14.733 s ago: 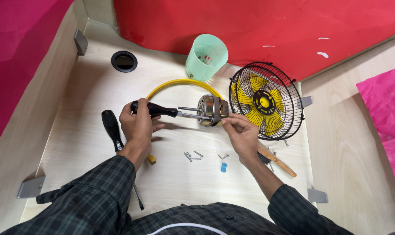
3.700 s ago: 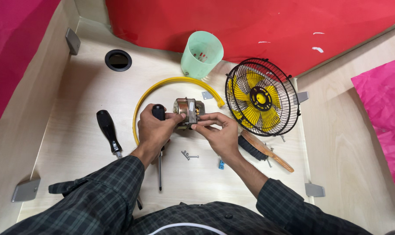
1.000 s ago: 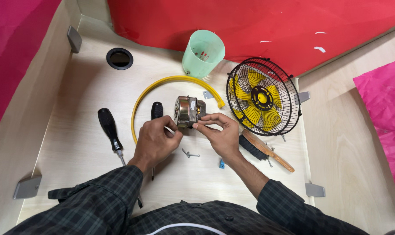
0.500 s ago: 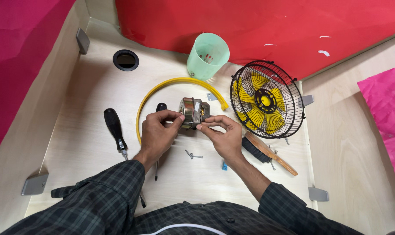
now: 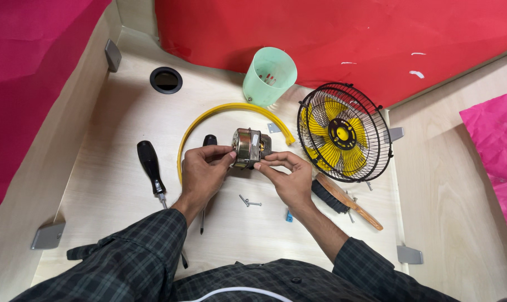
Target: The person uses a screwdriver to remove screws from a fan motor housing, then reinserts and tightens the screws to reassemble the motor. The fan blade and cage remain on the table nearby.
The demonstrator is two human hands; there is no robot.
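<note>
Left hand [image 5: 204,169] and right hand [image 5: 287,176] both pinch the small metal fan motor [image 5: 250,149] at table centre; loose silver screws [image 5: 249,201] at six o'clock could scatter if knocked.

both hands, left hand [image 5: 204,170] and right hand [image 5: 287,178], meet with fingers curled inward.
</note>
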